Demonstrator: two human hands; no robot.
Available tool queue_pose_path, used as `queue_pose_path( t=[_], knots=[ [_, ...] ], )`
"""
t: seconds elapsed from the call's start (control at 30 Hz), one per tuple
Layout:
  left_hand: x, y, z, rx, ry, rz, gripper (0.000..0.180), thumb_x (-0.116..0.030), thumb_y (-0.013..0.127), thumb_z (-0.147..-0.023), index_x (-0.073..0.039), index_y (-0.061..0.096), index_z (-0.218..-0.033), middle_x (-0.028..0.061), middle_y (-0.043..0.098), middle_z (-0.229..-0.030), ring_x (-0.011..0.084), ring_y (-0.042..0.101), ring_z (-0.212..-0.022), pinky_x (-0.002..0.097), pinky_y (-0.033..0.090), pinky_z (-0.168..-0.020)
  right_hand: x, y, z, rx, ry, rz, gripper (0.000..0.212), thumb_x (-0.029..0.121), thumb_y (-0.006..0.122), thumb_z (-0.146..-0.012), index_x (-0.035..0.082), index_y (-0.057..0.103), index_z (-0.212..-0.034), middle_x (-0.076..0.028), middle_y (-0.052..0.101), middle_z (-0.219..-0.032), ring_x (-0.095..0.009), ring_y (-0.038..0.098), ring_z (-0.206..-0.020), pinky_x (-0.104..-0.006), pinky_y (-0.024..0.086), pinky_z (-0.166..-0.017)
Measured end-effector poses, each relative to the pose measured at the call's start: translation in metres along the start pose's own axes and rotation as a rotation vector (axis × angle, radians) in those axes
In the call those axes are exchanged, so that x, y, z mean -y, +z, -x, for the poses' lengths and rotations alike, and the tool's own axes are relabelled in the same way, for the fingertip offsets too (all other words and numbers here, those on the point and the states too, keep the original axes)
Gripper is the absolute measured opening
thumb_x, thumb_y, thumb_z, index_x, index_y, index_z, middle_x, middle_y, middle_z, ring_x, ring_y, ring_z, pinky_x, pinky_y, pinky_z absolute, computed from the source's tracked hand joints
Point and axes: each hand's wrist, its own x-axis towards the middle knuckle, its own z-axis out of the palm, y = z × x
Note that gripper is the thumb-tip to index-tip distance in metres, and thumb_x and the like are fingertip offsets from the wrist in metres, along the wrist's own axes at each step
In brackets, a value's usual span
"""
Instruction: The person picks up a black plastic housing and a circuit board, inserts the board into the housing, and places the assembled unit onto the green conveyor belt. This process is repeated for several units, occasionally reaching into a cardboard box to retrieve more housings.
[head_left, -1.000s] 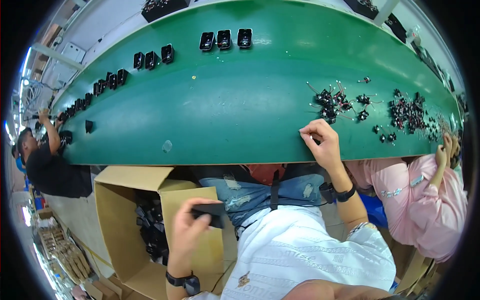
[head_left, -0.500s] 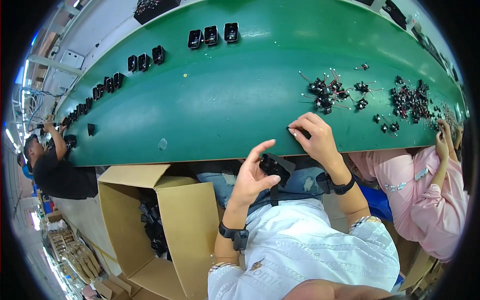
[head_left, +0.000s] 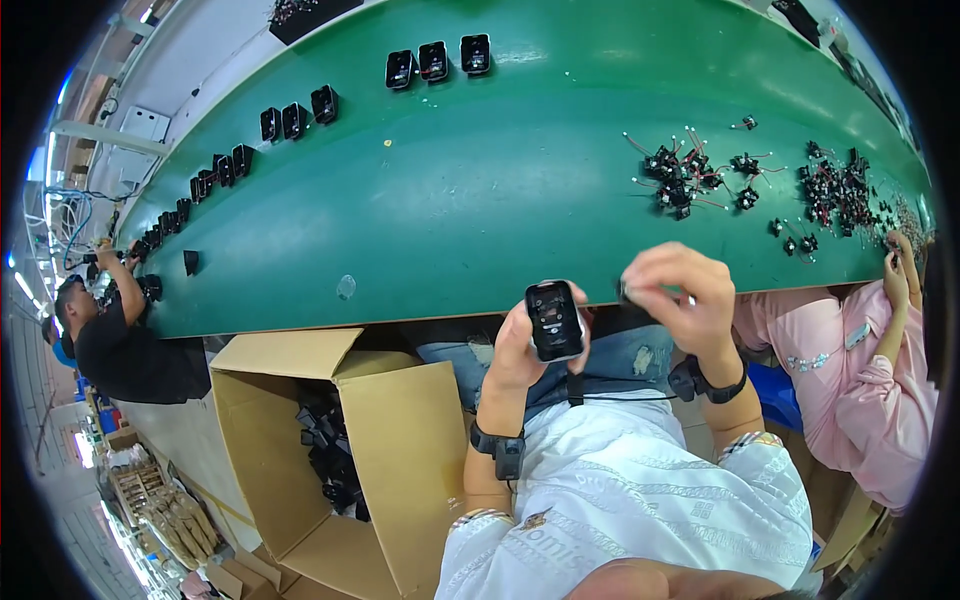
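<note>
My left hand (head_left: pixel 514 345) grips a black plastic housing (head_left: pixel 555 322) with a pale rim, fingers wrapped round its sides. The housing's hollow, open side faces up, above my lap at the table edge. To the right of it, my right hand (head_left: pixel 688 295) is raised at the table's front edge with thumb and fingers pinched together. A small dark thing shows at its fingertips, too blurred to name. The two hands are apart. Beyond the right hand lies a pile of small black wired parts (head_left: pixel 680 178) with red and white leads.
Similar black housings (head_left: pixel 432 62) stand in rows along the far left of the green table (head_left: pixel 480 200). An open cardboard box (head_left: pixel 405 450) with black parts stands at my left. A person in pink (head_left: pixel 830 370) sits at my right; another in black (head_left: pixel 135 345) works far left.
My left hand has turned the housing so its hollow side faces up. My right hand has drawn back from above the table toward its edge. The view has shifted slightly.
</note>
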Motion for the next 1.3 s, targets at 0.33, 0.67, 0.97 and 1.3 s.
queue_pose_path(
  t=[0.33, 0.67, 0.97, 1.3],
  knots=[
    [-0.008, 0.008, 0.016, -0.077, -0.114, -0.045, 0.062, -0.043, 0.057, -0.095, -0.002, 0.044, -0.140, 0.0103, 0.065, -0.096, 0.0155, 0.062, -0.065, 0.0259, 0.048, -0.052, 0.000, 0.043, -0.003, 0.211, -0.046, -0.186, 0.016, -0.004, 0.076, -0.079, 0.002, 0.067, -0.091, -0.014, 0.073, -0.109, -0.034, 0.069, -0.110, -0.0425, 0.056, -0.093],
    [0.012, 0.004, 0.021, -0.431, 0.161, -0.368, 0.098, -0.088, 0.037, -0.086, 0.005, 0.063, -0.106, 0.0071, 0.065, -0.093, 0.0088, 0.058, -0.076, 0.0250, 0.047, -0.068, -0.001, 0.052, 0.012, 0.143, 0.050, -0.260, 0.011, 0.000, 0.076, -0.081, 0.001, 0.068, -0.090, -0.015, 0.072, -0.104, -0.028, 0.069, -0.096, -0.0363, 0.056, -0.082],
    [0.003, 0.008, 0.008, -0.352, 0.048, -0.351, 0.087, -0.081, 0.040, -0.091, 0.002, 0.064, -0.087, 0.0022, 0.062, -0.076, 0.0064, 0.052, -0.067, 0.0228, 0.038, -0.059, 0.019, 0.043, 0.012, 0.164, -0.115, 0.062, 0.020, 0.004, 0.085, -0.070, 0.007, 0.072, -0.085, -0.006, 0.066, -0.103, -0.027, 0.061, -0.095, -0.0370, 0.051, -0.081],
    [0.006, 0.011, 0.002, -0.401, 0.050, -0.382, 0.079, -0.076, 0.047, -0.093, 0.001, 0.061, -0.084, 0.0008, 0.059, -0.075, 0.0058, 0.049, -0.067, 0.0228, 0.038, -0.058, 0.019, 0.040, 0.011, 0.190, -0.198, 0.168, 0.024, 0.001, 0.085, -0.064, 0.008, 0.070, -0.083, -0.004, 0.065, -0.101, -0.028, 0.061, -0.097, -0.0394, 0.051, -0.082]
  ],
)
